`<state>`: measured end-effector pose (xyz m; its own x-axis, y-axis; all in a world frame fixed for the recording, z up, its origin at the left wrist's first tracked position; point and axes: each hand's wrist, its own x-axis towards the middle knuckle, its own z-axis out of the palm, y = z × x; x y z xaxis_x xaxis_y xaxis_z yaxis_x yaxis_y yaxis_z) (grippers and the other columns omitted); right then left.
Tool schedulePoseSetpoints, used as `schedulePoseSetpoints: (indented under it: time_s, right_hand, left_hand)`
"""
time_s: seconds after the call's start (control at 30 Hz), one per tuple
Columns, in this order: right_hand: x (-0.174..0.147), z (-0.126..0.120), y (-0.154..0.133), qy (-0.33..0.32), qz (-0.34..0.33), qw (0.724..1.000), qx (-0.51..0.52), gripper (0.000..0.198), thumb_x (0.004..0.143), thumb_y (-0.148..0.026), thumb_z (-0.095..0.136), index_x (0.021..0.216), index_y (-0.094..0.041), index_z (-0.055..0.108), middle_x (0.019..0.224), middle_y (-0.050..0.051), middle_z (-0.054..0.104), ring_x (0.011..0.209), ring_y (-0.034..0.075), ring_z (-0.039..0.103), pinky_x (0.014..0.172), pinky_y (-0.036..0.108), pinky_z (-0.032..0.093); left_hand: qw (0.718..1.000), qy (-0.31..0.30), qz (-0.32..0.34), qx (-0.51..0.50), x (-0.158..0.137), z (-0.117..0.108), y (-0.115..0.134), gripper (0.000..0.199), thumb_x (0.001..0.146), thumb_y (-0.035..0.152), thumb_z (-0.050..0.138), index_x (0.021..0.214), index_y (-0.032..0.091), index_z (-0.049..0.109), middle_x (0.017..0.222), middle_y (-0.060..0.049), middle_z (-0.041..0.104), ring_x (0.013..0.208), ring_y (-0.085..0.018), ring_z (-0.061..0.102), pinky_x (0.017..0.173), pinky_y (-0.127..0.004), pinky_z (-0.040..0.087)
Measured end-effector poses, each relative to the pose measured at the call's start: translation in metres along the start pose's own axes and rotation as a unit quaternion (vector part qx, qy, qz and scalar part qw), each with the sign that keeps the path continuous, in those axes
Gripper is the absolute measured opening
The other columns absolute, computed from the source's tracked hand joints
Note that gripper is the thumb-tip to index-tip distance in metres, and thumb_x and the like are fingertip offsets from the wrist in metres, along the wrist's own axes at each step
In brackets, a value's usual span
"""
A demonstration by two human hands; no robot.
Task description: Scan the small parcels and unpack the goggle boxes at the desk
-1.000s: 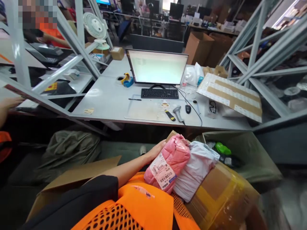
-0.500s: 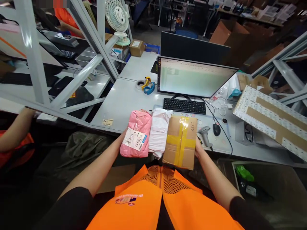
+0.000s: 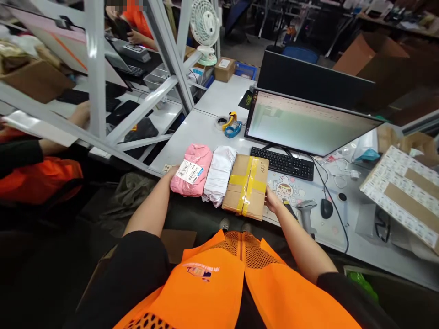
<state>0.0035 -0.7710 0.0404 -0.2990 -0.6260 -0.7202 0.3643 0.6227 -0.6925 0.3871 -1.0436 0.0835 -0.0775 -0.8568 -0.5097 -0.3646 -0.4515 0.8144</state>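
Observation:
Three parcels sit side by side between my hands at the desk's front edge. On the left is a pink plastic mailer (image 3: pixel 200 157) with a white barcode label. A white plastic mailer (image 3: pixel 220 171) lies in the middle, and on the right a cardboard box (image 3: pixel 237 185) bears crossed yellow tape and handwritten digits. My left hand (image 3: pixel 171 176) presses the pink mailer's outer side, its fingers mostly hidden. Against the box's right side is my right hand (image 3: pixel 271 199), fingers partly behind and under it. The row is squeezed between both hands.
Behind the parcels stand a keyboard (image 3: pixel 284 163) and monitor (image 3: pixel 308 121). A barcode scanner (image 3: pixel 306 214) and mouse (image 3: pixel 327 208) lie to the right. Tape dispensers (image 3: pixel 232 125) sit farther back. Metal framing (image 3: pixel 146 91) borders the left; a patterned carton (image 3: pixel 404 192) is at right.
The view has swung left. Both hands have carried the three parcels leftward relative to the keyboard and slightly tilted them, uncovering a cartoon drawing on the desk mat.

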Motion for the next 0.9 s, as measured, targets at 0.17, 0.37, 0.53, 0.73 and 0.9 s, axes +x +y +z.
schedulePoseSetpoints:
  time_s: [0.17,0.37,0.53,0.73,0.9]
  right_hand:
    - [-0.031,-0.007,0.022,-0.052,-0.015,0.998,0.024,0.078,0.101,-0.083,0.057,0.169,-0.045,0.045,0.175,0.008,0.053,0.139,0.034,0.070,0.100,0.055,0.067]
    - [-0.040,0.029,0.014,-0.082,-0.103,0.991,-0.032,0.104,0.088,-0.065,0.087,0.174,-0.031,0.038,0.168,0.014,0.059,0.148,0.035,0.064,0.119,0.055,0.060]
    - [-0.040,-0.022,0.022,-0.088,-0.054,0.991,-0.079,0.092,0.097,-0.066,0.076,0.175,-0.032,0.041,0.166,0.016,0.061,0.140,0.034,0.070,0.110,0.055,0.063]
    - [-0.048,-0.119,0.076,0.056,-0.041,0.996,-0.048,0.080,0.099,-0.062,0.073,0.167,-0.023,0.056,0.147,0.019,0.073,0.121,0.031,0.079,0.108,0.051,0.064]
    - [-0.043,-0.105,0.079,-0.056,-0.061,0.995,-0.048,0.100,0.093,-0.074,0.079,0.175,-0.028,0.045,0.171,0.021,0.054,0.148,0.037,0.064,0.114,0.055,0.061]
  left_hand:
    - [0.997,0.059,0.024,0.031,-0.022,-0.034,0.000,0.057,0.101,0.053,0.069,0.139,0.010,0.068,0.137,-0.018,0.076,0.119,-0.029,0.075,0.109,-0.046,0.059]
    - [0.911,0.078,0.077,0.397,-0.080,0.020,0.011,0.126,0.071,0.075,0.090,0.174,0.020,0.042,0.175,-0.032,0.043,0.155,-0.060,0.048,0.123,-0.074,0.042]
    - [0.885,0.121,0.050,0.447,-0.091,0.038,0.020,0.121,0.082,0.072,0.079,0.181,0.021,0.031,0.171,-0.037,0.043,0.152,-0.064,0.049,0.116,-0.082,0.043]
    - [0.912,0.168,0.147,0.345,-0.112,0.003,0.009,0.122,0.079,0.069,0.082,0.178,0.016,0.036,0.170,-0.027,0.051,0.156,-0.052,0.052,0.127,-0.066,0.046]
    - [0.919,0.212,0.200,0.266,-0.148,0.003,0.014,0.116,0.077,0.064,0.087,0.175,0.020,0.043,0.166,-0.021,0.058,0.150,-0.049,0.059,0.128,-0.067,0.048]
